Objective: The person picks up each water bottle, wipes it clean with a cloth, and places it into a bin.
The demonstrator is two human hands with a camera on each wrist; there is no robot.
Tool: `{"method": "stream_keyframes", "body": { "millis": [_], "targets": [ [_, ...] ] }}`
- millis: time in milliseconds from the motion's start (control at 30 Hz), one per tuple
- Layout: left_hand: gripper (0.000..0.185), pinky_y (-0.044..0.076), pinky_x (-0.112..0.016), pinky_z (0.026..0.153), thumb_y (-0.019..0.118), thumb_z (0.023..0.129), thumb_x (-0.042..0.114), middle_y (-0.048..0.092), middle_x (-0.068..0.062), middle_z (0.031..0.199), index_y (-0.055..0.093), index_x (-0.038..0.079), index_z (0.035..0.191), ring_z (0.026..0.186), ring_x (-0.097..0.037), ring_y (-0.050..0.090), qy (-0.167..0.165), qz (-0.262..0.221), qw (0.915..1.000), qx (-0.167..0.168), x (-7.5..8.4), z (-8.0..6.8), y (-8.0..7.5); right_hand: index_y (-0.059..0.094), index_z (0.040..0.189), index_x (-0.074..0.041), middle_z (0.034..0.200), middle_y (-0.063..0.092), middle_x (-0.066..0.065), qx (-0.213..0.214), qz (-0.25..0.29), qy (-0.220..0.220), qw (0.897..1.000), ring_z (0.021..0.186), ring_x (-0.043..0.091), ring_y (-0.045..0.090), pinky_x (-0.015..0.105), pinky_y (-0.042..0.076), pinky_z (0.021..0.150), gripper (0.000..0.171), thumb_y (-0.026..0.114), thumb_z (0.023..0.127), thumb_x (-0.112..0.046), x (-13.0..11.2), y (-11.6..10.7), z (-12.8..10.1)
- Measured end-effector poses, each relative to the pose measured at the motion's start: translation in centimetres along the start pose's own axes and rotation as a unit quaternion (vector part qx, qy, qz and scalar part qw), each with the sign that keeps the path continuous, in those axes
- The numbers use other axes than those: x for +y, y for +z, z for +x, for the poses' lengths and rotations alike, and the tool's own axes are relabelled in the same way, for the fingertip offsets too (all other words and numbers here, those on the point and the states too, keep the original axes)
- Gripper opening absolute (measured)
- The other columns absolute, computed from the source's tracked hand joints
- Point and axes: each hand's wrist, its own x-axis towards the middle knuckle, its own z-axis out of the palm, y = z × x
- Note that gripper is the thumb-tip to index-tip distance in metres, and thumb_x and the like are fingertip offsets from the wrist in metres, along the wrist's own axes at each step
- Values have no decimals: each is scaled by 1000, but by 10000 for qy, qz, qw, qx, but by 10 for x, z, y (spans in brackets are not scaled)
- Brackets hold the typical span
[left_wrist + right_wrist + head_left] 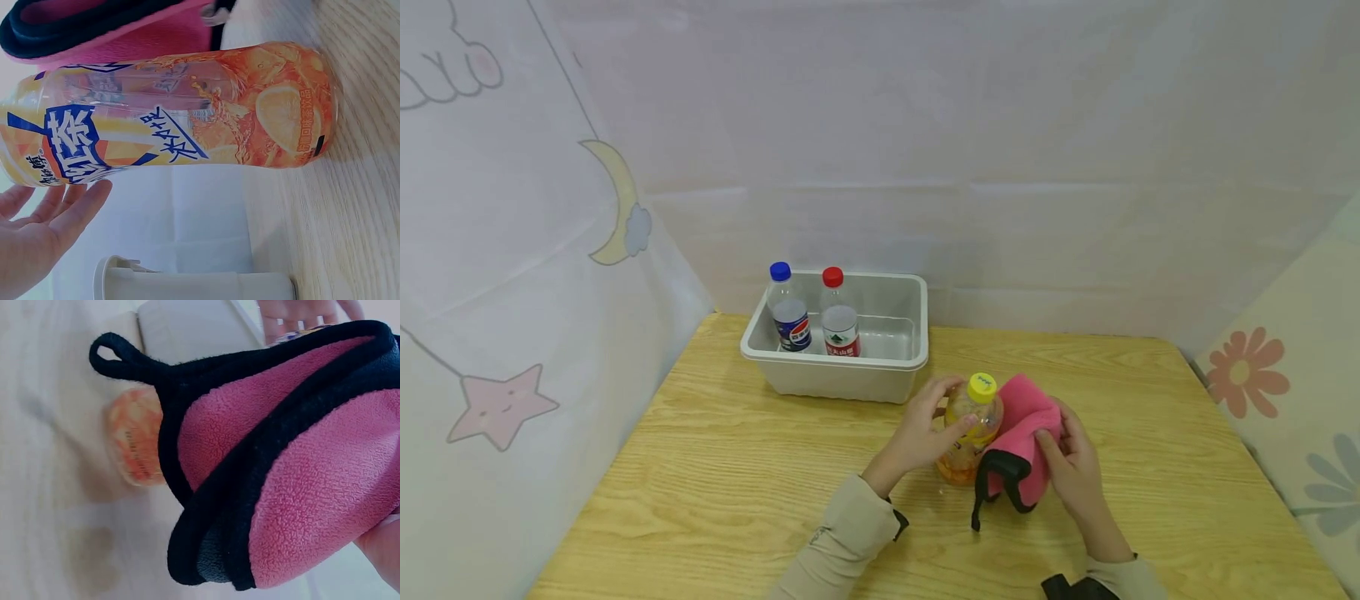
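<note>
A clear plastic tea bottle (958, 464) with a yellow cap (982, 387) and an orange-and-yellow label stands upright on the table. My left hand (925, 429) holds it near the shoulder, thumb across the front and fingers behind. In the left wrist view its fingertips meet the upper label. A pink fleece cloth (1028, 410) with black edging and a small black loop (115, 359) is pinched in my right hand (1075, 467), folded and hanging. It lies right against the bottle's right side and covers part of it in the right wrist view.
A light grey plastic bin (835, 379) stands at the back of the wooden table (715, 492). Inside its left half are a blue-capped bottle (792, 325) and a red-capped bottle (840, 325). Pale printed curtains (962, 208) hang behind and at both sides.
</note>
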Motion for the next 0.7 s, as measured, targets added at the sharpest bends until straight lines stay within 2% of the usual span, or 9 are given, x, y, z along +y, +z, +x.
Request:
{"method": "stream_keyframes", "body": {
  "millis": [200, 467, 700],
  "targets": [
    [45, 49, -38, 83, 58, 87, 7, 45, -22, 122, 45, -4, 128, 107, -36, 46, -25, 11, 10000, 18, 34, -7, -10, 38, 127, 13, 104, 57, -10, -24, 232, -546, 9982, 79, 0, 56, 10, 47, 64, 41, 42, 87, 18, -5, -5, 6],
    [46, 48, -45, 84, 58, 88, 7, 48, -26, 119, 40, -7, 129, 109, -36, 48, -31, -126, 9999, 55, 32, -7, -10, 37, 128, 13, 105, 56, -11, -92, 61, -862, 9962, 76, 0, 55, 9, 46, 62, 43, 44, 86, 18, -12, -5, 10],
    [38, 48, -47, 85, 58, 88, 4, 51, -26, 118, 44, -10, 121, 109, -37, 50, 72, -327, 9992, 196, 30, -7, -9, 38, 127, 14, 102, 56, -14, -51, -97, -752, 9971, 68, 0, 52, 11, 44, 55, 43, 46, 85, 19, -16, 1, 9]
  ]
}}
